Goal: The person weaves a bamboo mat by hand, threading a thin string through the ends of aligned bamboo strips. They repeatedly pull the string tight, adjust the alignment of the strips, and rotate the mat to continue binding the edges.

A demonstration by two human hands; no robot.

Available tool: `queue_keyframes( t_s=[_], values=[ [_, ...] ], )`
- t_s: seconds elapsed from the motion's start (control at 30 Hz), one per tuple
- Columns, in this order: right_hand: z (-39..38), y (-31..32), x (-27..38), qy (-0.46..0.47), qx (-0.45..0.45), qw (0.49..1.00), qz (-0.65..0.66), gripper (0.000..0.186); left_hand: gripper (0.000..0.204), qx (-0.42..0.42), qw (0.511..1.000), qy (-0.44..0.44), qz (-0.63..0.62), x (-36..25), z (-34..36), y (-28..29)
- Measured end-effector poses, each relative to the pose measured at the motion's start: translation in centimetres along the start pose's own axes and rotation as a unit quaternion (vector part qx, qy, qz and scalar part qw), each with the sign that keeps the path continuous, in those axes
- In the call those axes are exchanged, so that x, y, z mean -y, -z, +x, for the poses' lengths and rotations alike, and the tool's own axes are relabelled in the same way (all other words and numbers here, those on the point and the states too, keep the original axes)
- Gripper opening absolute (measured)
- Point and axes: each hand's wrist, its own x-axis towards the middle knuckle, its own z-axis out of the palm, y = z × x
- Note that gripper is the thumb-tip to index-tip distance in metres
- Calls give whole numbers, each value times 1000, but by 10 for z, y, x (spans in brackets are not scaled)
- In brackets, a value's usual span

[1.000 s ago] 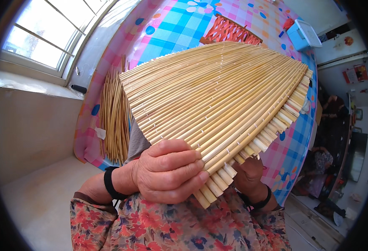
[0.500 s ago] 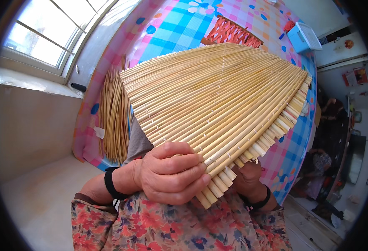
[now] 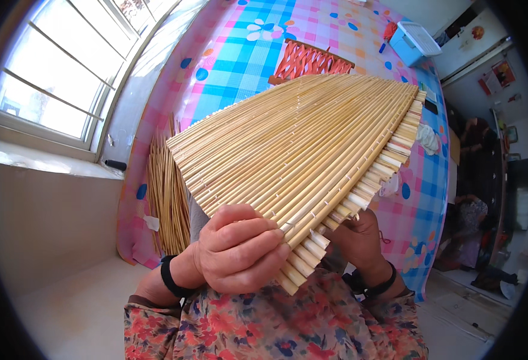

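The straw fan (image 3: 300, 156) fills the middle of the view, held up close under the camera, well above the tablecloth (image 3: 240, 54). It is a wedge of pale stalks laid side by side, narrow end down at the hands, wide end spreading up and to the right. The stalks look bound together already across most of the panel, so the main body seems made; the cut ends along the lower right edge stand stepped and uneven, so trimming or finishing of that edge looks to be left, though no binding thread shows clearly.

The left hand (image 3: 237, 255) is curled tight round the narrow end, fingers folded over the stalks, thumb across the front. The right hand (image 3: 360, 240) sits behind the lower edge, mostly hidden by the fan; it touches the stalks from behind, but how far its fingers are closed cannot be told.

Out from there: a bundle of loose straw (image 3: 168, 198) lies on the cloth to the left, a red woven piece (image 3: 309, 60) beyond the fan, a blue box (image 3: 414, 42) at the far corner, a window (image 3: 66, 78) on the left.

Against half a second ago, little differs: the fan keeps the same tilt and both hands keep their places.
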Motion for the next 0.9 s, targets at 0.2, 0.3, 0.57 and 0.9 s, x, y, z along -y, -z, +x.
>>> queue_keyframes(
  t_s=[0.2,0.3,0.57,0.9],
  values=[
    [19,-5,33,133,25,990,39,11,32,-25,998,51,14,13,17,4],
    [23,-1,44,320,-43,916,-238,11,36,-41,997,52,29,19,21,6],
    [20,-17,36,224,45,969,93,19,36,-42,998,48,29,17,23,0],
    [27,-22,29,451,-45,835,-313,14,35,-57,996,57,30,14,16,-4]
  ],
)
